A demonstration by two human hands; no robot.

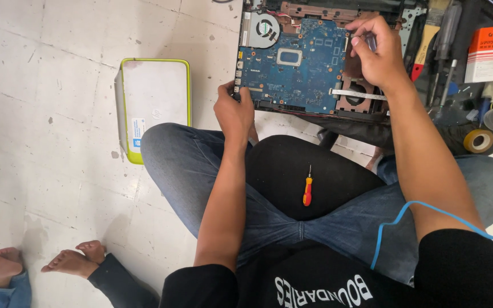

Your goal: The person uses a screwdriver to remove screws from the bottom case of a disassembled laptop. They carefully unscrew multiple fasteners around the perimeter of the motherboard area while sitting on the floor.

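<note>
An opened laptop base with a blue circuit board (303, 63) and a round fan (265, 27) lies on the floor before my crossed legs. My left hand (234, 109) grips the near left edge of that base. My right hand (375, 50) is closed over the board's right side, pinching something small between the fingers; what it is stays hidden. A white flat ribbon cable (359, 94) runs just below that hand. A small red and yellow screwdriver (307, 189) rests on my lap.
A white laptop lid with a lime green rim (154, 102) lies on the tiled floor to the left. Tools, an orange box (482, 52) and a tape roll (478, 140) crowd the right. Another person's bare feet (41, 262) show at the lower left. A blue cord (406, 214) crosses my right arm.
</note>
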